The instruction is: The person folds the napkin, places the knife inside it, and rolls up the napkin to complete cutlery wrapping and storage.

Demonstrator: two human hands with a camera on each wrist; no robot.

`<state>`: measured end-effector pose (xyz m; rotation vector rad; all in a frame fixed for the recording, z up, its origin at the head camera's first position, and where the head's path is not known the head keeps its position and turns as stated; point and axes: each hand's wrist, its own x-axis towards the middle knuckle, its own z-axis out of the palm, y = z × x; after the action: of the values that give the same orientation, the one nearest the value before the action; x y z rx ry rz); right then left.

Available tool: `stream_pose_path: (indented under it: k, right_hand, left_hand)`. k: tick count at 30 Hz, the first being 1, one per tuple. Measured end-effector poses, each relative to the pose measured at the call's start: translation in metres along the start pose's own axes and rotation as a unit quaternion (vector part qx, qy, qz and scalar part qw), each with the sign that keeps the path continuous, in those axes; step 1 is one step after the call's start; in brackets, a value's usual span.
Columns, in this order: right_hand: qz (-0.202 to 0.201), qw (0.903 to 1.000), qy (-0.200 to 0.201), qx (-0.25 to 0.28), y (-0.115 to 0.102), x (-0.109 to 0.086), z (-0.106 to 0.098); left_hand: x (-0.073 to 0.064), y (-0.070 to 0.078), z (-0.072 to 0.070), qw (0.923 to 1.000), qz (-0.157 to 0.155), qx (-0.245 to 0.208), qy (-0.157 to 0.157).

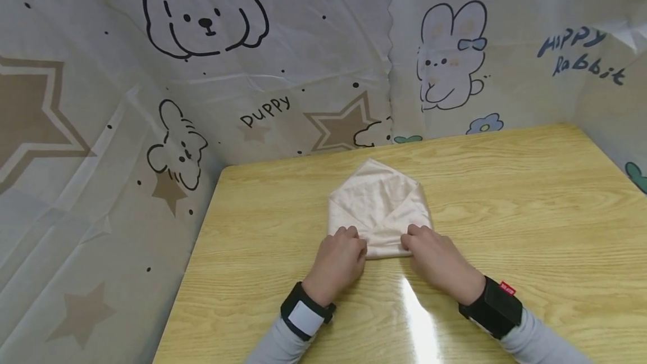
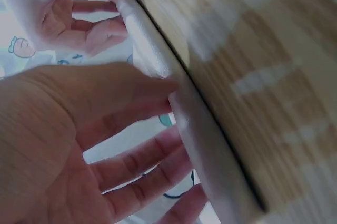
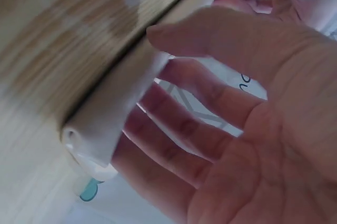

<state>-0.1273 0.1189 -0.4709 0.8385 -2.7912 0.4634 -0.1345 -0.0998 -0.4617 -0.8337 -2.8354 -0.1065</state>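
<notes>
A cream, silky cloth lies folded on the wooden table, its far end coming to a point and its near edge straight. My left hand holds that near edge at the left corner, thumb on the near side and fingers curled over the fold. Towards the right corner, my right hand grips the same edge in a like way. Both wrist views show the near edge as a thick roll of cloth between thumb and fingers, low against the table. The cloth's underside is hidden.
The pale wooden table extends around the cloth on all sides. Printed fabric sheets with cartoon animals and stars hang along its back and sides. A strip of glare lies on the tabletop between the forearms.
</notes>
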Motion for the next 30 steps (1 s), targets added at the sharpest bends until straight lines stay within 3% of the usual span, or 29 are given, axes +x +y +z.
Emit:
stream_pose_path:
  k: [9, 18, 30]
  right_hand:
    - [0.001, 0.9999, 0.002, -0.012, -0.003, 0.002, 0.003]
    - [-0.013, 0.9997, 0.013, -0.017, 0.002, 0.005, 0.0]
    - [-0.02, 0.9997, 0.004, -0.016, 0.011, 0.006, 0.0]
  left_hand:
    - [0.002, -0.009, 0.003, 0.9988, 0.037, -0.033, -0.004]
    - [0.006, -0.01, 0.006, 0.998, 0.06, -0.014, 0.017]
    - [0.005, -0.015, 0.007, 0.998, 0.057, -0.027, 0.007]
